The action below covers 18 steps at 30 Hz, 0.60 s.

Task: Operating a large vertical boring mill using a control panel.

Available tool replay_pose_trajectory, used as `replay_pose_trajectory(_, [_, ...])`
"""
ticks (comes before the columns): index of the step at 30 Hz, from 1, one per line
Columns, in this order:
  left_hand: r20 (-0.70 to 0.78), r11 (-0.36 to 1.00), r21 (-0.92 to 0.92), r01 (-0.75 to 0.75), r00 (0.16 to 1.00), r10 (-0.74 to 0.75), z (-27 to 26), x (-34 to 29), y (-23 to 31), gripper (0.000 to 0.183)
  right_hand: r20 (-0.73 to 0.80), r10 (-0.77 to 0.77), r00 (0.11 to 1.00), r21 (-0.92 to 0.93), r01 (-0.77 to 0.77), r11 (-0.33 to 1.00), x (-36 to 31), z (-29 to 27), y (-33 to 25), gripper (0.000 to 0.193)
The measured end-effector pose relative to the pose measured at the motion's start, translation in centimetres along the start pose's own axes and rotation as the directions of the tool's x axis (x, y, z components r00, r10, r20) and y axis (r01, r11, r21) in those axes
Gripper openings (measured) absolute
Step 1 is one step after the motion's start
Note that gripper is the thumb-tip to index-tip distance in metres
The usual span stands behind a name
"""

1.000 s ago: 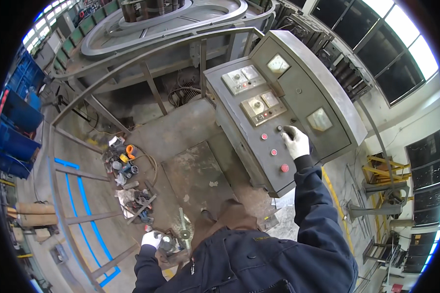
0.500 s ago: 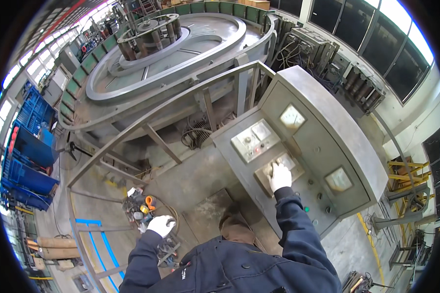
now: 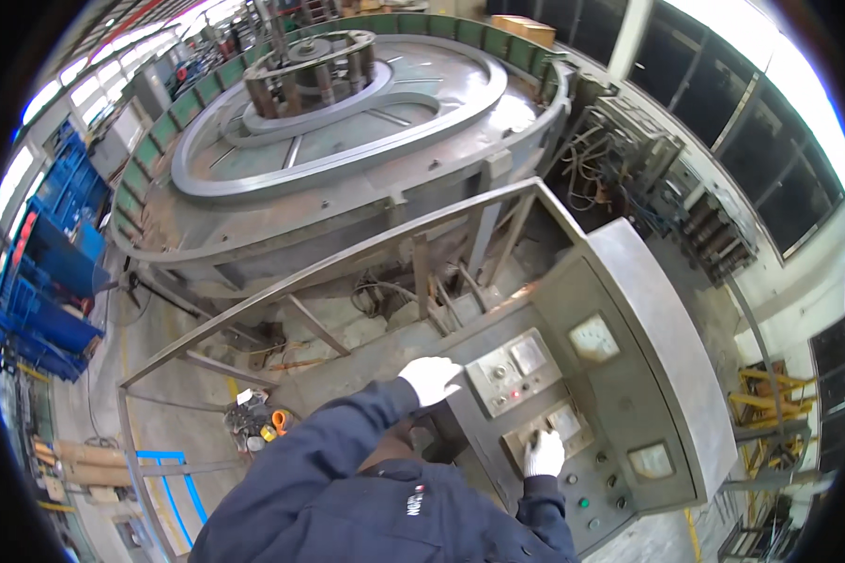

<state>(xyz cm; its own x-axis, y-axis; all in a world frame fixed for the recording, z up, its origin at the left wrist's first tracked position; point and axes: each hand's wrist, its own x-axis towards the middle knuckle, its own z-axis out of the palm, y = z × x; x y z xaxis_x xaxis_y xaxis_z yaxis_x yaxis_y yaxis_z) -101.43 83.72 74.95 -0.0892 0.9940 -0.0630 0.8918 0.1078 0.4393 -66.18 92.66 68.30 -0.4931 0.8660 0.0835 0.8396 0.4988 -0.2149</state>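
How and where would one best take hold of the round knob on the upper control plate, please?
The knob is probably best pinched across its round rim, coming from the left: it sits on the left part of the control plate, with the meter close on its right.

We count one navy jacket (image 3: 376, 511), two gloved hands (image 3: 431, 380) (image 3: 544, 455), one control desk (image 3: 620, 403), two knob panels (image 3: 514, 372) (image 3: 577, 437), two big gauges (image 3: 595, 338) (image 3: 651, 462), two small gauges (image 3: 529, 354) (image 3: 564, 421), one green button (image 3: 583, 503) and one big round machine (image 3: 347, 202).
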Motion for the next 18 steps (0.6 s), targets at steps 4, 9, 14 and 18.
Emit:
replay_pose_trajectory(4, [0.008, 0.973, -0.058, -0.225, 0.974, 0.226, 0.2, 6.5, -2.2, 0.043, -0.049, 0.105, 0.993, 0.006, -0.104, 0.995, -0.4, 1.7, -0.7, 0.016])
replay_pose_trajectory(9, [0.085, 0.91, -0.099, -0.403, 0.908, 0.411, 3.3, 11.7, -4.1, 0.051, -0.101, 0.153, 0.983, -0.041, -0.157, 0.987, -1.1, 2.5, -0.9, 0.02])
replay_pose_trajectory(14, [0.214, 0.904, -0.116, -0.411, 0.879, 0.427, 3.7, 14.0, -4.6, 0.051, -0.119, 0.228, 0.966, 0.0, -0.23, 0.973, -0.3, 2.1, -2.2, 0.02])
replay_pose_trajectory(18, [0.259, 0.891, -0.095, -0.444, 0.853, 0.453, 3.7, 15.0, -4.5, 0.043, -0.114, 0.298, 0.948, 0.044, -0.295, 0.955, 0.2, 1.8, -3.0, 0.024])
